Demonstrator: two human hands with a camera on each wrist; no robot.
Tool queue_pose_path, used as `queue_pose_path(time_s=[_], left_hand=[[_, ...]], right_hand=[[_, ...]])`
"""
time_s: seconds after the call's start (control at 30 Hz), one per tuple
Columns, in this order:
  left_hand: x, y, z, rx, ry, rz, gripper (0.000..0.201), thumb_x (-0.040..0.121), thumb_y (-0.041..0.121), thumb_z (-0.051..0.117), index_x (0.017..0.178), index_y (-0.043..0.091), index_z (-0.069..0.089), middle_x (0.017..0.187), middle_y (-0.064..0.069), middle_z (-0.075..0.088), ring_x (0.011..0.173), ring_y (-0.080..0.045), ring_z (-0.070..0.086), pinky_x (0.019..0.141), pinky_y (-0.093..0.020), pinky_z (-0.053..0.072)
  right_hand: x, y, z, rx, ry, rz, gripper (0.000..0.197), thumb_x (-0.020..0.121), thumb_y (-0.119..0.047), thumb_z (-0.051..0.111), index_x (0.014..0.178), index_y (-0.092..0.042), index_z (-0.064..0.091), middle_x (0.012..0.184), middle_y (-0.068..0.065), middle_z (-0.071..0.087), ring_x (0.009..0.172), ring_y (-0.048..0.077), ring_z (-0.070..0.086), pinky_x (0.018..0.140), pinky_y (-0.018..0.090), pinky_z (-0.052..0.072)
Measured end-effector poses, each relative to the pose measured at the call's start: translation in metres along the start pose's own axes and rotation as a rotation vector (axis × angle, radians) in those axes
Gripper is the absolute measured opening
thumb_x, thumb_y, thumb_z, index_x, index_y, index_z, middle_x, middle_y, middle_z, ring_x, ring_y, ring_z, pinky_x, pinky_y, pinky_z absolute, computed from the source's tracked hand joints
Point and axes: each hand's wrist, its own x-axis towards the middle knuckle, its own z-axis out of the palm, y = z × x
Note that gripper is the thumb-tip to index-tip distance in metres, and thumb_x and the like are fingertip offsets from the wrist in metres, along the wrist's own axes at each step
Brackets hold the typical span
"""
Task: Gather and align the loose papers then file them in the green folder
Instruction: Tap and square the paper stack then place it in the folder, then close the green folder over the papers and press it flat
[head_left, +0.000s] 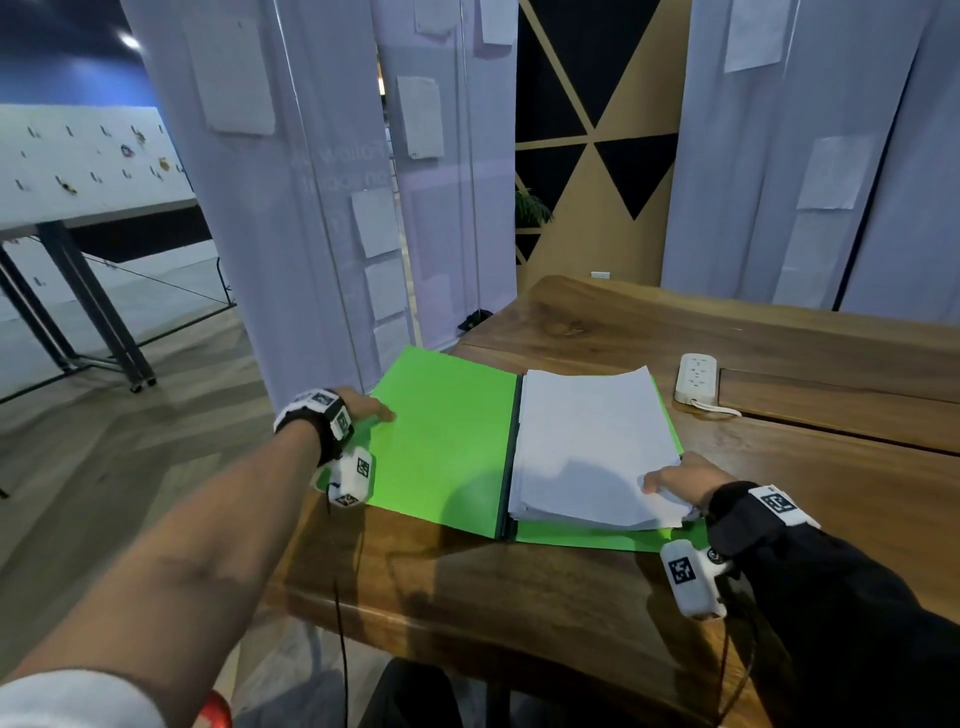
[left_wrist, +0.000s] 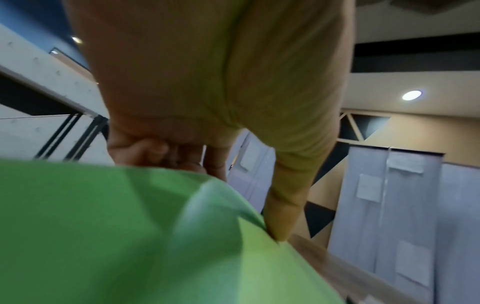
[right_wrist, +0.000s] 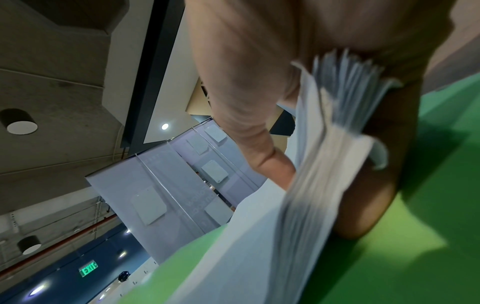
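Observation:
The green folder (head_left: 441, 441) lies open on the wooden table (head_left: 571, 582), its left cover hanging past the table's left edge. A stack of white papers (head_left: 592, 441) rests on the folder's right half. My left hand (head_left: 371, 410) pinches the left cover's outer edge, thumb on top; in the left wrist view the thumb lies on the green cover (left_wrist: 130, 236) and the fingers curl beneath. My right hand (head_left: 675, 480) grips the stack's near right corner, thumb on top. In the right wrist view the sheet edges (right_wrist: 324, 154) fan out between thumb and fingers above the folder (right_wrist: 428, 205).
A white power strip (head_left: 697, 376) with its cord lies on the table just right of the folder. White fabric panels (head_left: 311, 208) hang close behind the table's left corner. Another table (head_left: 78, 218) stands far left across the wooden floor.

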Motion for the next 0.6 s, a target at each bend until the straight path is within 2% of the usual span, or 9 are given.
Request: queue_pose_path(time_s=[0.1,0.17,0.23,0.33,0.4,0.47,0.5,0.53,0.6], left_hand=[[-0.007,0.017,-0.029,0.122,0.027,0.149,0.061,0.082,0.038,0.072,0.129,0.002,0.058,0.136,-0.019,0.055,0.115,-0.034,0.058,0.095,-0.038,0.050],[-0.028,0.034,-0.045,0.185,0.013,0.221,0.046,0.084,0.026,0.070,0.121,0.001,0.059,0.116,-0.020,0.061,0.088,-0.028,0.060,0.075,-0.032,0.051],[-0.046,0.049,-0.057,0.266,-0.009,0.254,0.047,0.082,0.020,0.071,0.122,-0.001,0.057,0.094,-0.015,0.061,0.069,-0.025,0.056,0.062,-0.031,0.050],[-0.066,0.069,-0.068,0.313,-0.057,0.305,0.053,0.085,0.014,0.070,0.131,-0.001,0.050,0.072,-0.010,0.055,0.055,-0.022,0.051,0.057,-0.028,0.048],[-0.074,0.079,-0.073,0.266,-0.079,0.359,0.063,0.087,0.010,0.069,0.142,0.005,0.039,0.077,-0.014,0.057,0.053,-0.022,0.051,0.057,-0.028,0.047],[-0.078,0.086,-0.077,0.206,-0.103,0.391,0.078,0.086,0.007,0.069,0.151,0.013,0.026,0.096,-0.022,0.060,0.056,-0.024,0.054,0.057,-0.029,0.051],[-0.079,0.088,-0.078,0.182,-0.111,0.401,0.084,0.086,0.006,0.070,0.154,0.016,0.021,0.105,-0.024,0.062,0.058,-0.024,0.057,0.055,-0.029,0.053],[-0.079,0.089,-0.078,0.161,-0.122,0.407,0.088,0.086,0.005,0.070,0.155,0.018,0.018,0.116,-0.025,0.061,0.061,-0.023,0.059,0.053,-0.028,0.054],[-0.084,0.092,-0.078,0.133,-0.142,0.441,0.084,0.087,0.000,0.067,0.154,0.018,0.019,0.129,-0.022,0.056,0.068,-0.022,0.060,0.053,-0.027,0.055]], right_hand=[[-0.004,0.000,-0.001,0.003,-0.003,-0.011,0.037,0.082,-0.016,0.067,0.111,-0.004,0.049,0.109,0.012,0.053,0.069,0.020,0.050,0.046,0.025,0.039],[-0.004,0.000,-0.001,-0.003,-0.005,-0.016,0.037,0.082,-0.017,0.068,0.111,-0.005,0.048,0.111,0.011,0.052,0.070,0.020,0.051,0.048,0.027,0.040],[-0.005,-0.001,0.000,-0.017,-0.005,-0.020,0.041,0.081,-0.019,0.069,0.114,-0.004,0.048,0.115,0.012,0.052,0.072,0.022,0.052,0.050,0.027,0.042],[-0.007,-0.005,0.000,-0.050,0.021,-0.004,0.043,0.078,-0.016,0.070,0.114,0.000,0.053,0.109,0.014,0.055,0.076,0.025,0.056,0.059,0.029,0.049],[-0.012,-0.012,-0.001,-0.154,0.093,-0.024,0.040,0.076,-0.018,0.073,0.108,0.000,0.060,0.101,0.013,0.059,0.083,0.028,0.058,0.062,0.028,0.047],[-0.013,-0.019,0.001,-0.358,0.248,-0.048,0.057,0.068,-0.037,0.073,0.113,-0.004,0.060,0.106,0.014,0.062,0.094,0.030,0.060,0.072,0.029,0.050],[-0.013,-0.023,0.003,-0.470,0.324,-0.071,0.074,0.063,-0.048,0.071,0.123,-0.007,0.055,0.118,0.016,0.060,0.106,0.033,0.058,0.088,0.038,0.050],[-0.013,-0.028,0.009,-0.551,0.352,-0.113,0.088,0.063,-0.055,0.068,0.136,-0.012,0.045,0.133,0.018,0.052,0.122,0.035,0.051,0.102,0.046,0.041],[-0.015,-0.036,0.026,-0.646,0.239,-0.285,0.093,0.074,-0.061,0.061,0.150,-0.023,0.023,0.156,0.013,0.027,0.141,0.034,0.028,0.113,0.051,0.024]])
